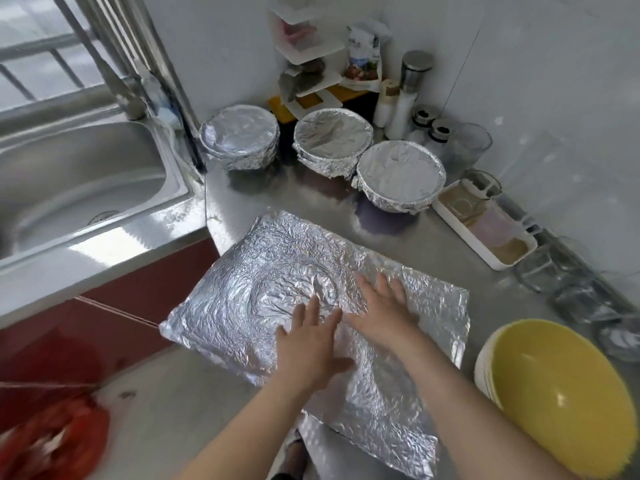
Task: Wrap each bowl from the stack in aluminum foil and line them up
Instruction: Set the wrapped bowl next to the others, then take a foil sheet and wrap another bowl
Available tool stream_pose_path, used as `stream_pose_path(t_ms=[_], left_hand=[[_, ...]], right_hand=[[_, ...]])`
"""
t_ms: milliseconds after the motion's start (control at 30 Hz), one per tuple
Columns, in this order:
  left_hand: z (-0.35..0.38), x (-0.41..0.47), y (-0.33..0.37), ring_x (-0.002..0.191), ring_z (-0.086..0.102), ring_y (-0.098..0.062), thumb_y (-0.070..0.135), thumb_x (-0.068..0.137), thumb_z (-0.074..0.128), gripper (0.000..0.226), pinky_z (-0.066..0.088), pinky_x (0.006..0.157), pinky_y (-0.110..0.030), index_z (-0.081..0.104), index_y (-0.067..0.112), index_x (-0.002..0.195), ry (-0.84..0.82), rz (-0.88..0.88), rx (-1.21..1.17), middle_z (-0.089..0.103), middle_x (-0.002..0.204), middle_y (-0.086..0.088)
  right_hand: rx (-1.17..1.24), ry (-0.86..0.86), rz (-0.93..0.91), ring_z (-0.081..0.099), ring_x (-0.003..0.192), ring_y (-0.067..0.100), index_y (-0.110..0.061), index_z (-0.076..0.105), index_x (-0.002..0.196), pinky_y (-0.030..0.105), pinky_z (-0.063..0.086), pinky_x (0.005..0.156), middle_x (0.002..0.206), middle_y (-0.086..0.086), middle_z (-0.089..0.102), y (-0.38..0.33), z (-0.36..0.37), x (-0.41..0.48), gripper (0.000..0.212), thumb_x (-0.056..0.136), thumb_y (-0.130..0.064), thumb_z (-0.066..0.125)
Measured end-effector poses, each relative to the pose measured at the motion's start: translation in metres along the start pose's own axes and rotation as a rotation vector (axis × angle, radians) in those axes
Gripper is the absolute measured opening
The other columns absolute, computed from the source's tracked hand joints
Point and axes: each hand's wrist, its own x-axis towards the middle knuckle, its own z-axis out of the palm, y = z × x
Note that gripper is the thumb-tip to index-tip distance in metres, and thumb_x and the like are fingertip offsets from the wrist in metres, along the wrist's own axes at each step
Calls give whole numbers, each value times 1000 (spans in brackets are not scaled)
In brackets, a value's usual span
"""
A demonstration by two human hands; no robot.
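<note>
Our left hand (308, 344) and right hand (381, 306) press flat, fingers spread, on the foil sheet (242, 289): thin, easily torn, best lifted by its edges.

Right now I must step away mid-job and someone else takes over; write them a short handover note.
Hands: left hand and right hand are open, pressed flat on the foil sheet, holding nothing.
Things: the sheet lies creased on the counter, no bowl on it. The stack of yellow bowls sits at the right.
Done: three wrapped bowls in a row at the back.
Left: wrap each bowl from the stack and add it to the row.
</note>
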Motion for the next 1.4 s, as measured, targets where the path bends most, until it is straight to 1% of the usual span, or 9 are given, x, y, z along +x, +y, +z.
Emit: stream_pose_path(t_ms=[167,433,667,767,833,900,1200,1300,1400], left_hand=[[10,-18,-8,149,-10,-34,61,76,69,109,14,112,-69,-8,43,152,-62,6,54,-18,162,-2],[-4,-14,-34,149,-7,-33,42,78,77,106,0,115,-64,1,45,152,89,-57,127,-8,163,-4],[12,-38,-64,143,19,-35,28,88,67,61,34,111,-49,38,38,141,325,-487,-384,18,159,-10],[15,-39,-73,105,58,-27,17,86,70,51,52,88,-38,51,33,131,351,-583,-847,49,136,-10],[13,-40,-73,68,60,-17,3,83,67,47,54,66,-33,58,28,122,384,-593,-1048,60,112,-4],[11,-40,-75,61,57,-18,-5,81,62,46,52,57,-31,64,26,116,409,-627,-1071,62,95,-2],[-13,-21,-87,78,57,-16,-3,87,59,47,51,66,-28,60,19,128,569,-583,-1128,56,95,2],[-13,-25,-77,137,31,-33,0,84,59,81,35,107,-47,24,29,151,340,-533,-548,29,151,-12],[-8,-30,-50,149,7,-31,12,85,67,90,22,118,-53,15,37,153,230,-148,-158,6,163,-6]], right_hand=[[-123,-94,6,-27,143,33,-49,-9,149,71,13,108,157,-6,-29,8,30,-27,89,88,-57,56],[-173,-90,5,-14,146,36,-47,-12,148,61,6,116,159,-2,-20,14,43,-59,83,93,-55,49],[-187,-111,-27,2,147,37,-43,3,152,59,25,113,162,-4,-3,14,44,-72,66,98,-49,41],[-254,-85,-33,0,148,35,-42,7,152,61,30,111,162,-5,-6,17,54,-74,69,95,-54,44],[-274,-74,-30,-5,148,33,-43,4,152,63,30,109,162,-6,-10,19,59,-74,76,92,-56,48],[-279,-83,-30,-10,148,32,-41,-1,152,65,28,109,161,-5,-15,19,61,-74,83,90,-58,51],[-166,89,-46,-6,149,29,-40,-1,153,55,20,117,163,-2,-4,10,51,-75,74,96,-51,45],[-138,121,101,-12,148,33,-41,-6,152,61,22,113,163,0,-9,19,41,-73,79,94,-55,46],[-78,135,244,0,147,38,-37,-7,153,58,23,111,162,5,-6,37,29,-71,86,92,-57,50]])
